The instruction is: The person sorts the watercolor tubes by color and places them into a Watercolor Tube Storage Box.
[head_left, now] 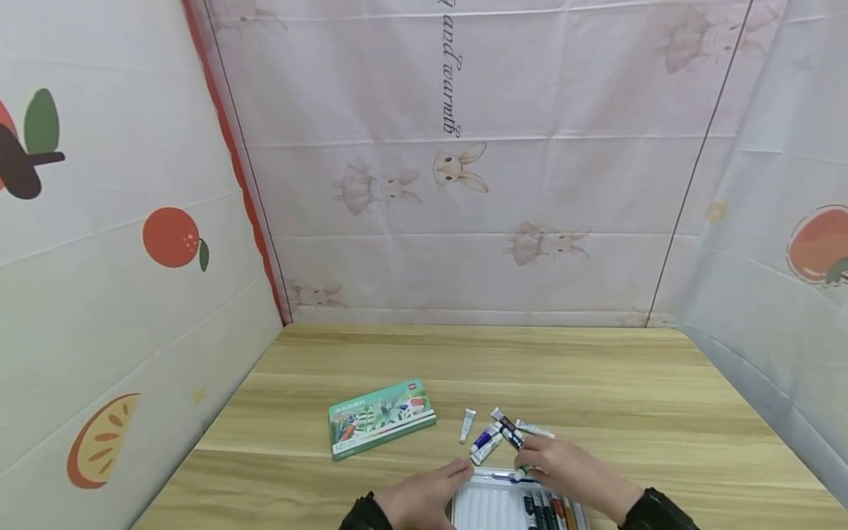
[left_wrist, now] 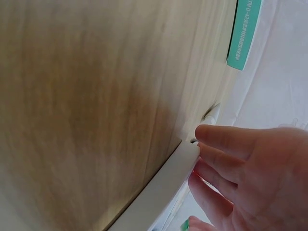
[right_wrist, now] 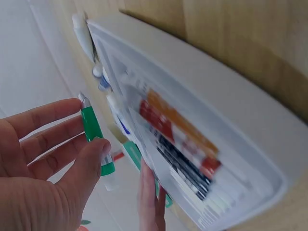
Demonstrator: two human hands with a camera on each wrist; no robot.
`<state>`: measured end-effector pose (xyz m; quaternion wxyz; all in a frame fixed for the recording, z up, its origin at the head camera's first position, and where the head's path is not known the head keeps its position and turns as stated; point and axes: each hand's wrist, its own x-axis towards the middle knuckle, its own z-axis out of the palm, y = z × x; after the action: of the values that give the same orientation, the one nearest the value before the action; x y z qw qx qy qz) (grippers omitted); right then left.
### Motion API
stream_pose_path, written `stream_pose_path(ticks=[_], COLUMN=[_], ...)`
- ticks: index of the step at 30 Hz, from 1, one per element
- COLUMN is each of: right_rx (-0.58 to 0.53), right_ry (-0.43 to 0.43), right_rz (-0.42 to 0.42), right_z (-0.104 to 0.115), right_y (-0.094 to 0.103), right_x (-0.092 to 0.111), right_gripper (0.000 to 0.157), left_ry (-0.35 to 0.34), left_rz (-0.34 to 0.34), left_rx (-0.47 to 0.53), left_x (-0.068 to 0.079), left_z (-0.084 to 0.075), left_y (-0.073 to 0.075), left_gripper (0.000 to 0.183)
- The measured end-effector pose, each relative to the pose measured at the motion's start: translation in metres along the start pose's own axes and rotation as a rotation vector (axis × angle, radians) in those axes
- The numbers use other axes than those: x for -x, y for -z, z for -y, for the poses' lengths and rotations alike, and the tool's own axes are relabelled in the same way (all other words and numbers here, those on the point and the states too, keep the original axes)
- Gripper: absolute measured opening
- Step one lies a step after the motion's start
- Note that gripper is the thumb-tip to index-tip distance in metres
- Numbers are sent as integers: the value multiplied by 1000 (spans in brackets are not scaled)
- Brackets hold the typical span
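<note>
In the right wrist view my right hand (right_wrist: 53, 154) pinches a green paint tube (right_wrist: 91, 124) between thumb and fingers. This hand is above the right part of a white paint tray (head_left: 486, 508). Black, red and orange paint tubes (head_left: 559, 511) lie side by side in the tray's slots, with bare slots to their left. My left hand (head_left: 424, 495) rests against the tray's left side, its fingers fairly straight at the corner. Behind the tray lies a loose pile of paint tubes (head_left: 486, 439), several with blue, purple or dark labels, partly hidden by my right hand.
A green illustrated paint box (head_left: 382, 419) lies flat on the wooden table (head_left: 265, 471), left of the loose tubes. One small white tube (head_left: 467, 425) lies apart from the pile. Printed cloth walls (head_left: 397, 280) enclose the table at the back and sides.
</note>
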<state>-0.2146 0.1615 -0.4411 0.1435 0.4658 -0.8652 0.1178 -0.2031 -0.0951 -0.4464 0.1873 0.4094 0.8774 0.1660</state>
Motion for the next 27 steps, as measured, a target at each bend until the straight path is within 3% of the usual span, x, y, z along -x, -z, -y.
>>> stream_pose_path(ticks=[10, 23, 27], right_rx=[-70, -226, -177], right_ry=[67, 190, 253], right_rz=[9, 47, 36], right_z=[19, 35, 35], right_y=[-4, -12, -17], right_x=[0, 1, 2], right_gripper=[25, 21, 17], left_ry=[36, -25, -27], left_rz=[12, -22, -20], left_rx=[21, -21, -16], left_x=[0, -1, -2], left_z=[1, 2, 2], left_y=[0, -2, -2], left_gripper=[85, 86, 86])
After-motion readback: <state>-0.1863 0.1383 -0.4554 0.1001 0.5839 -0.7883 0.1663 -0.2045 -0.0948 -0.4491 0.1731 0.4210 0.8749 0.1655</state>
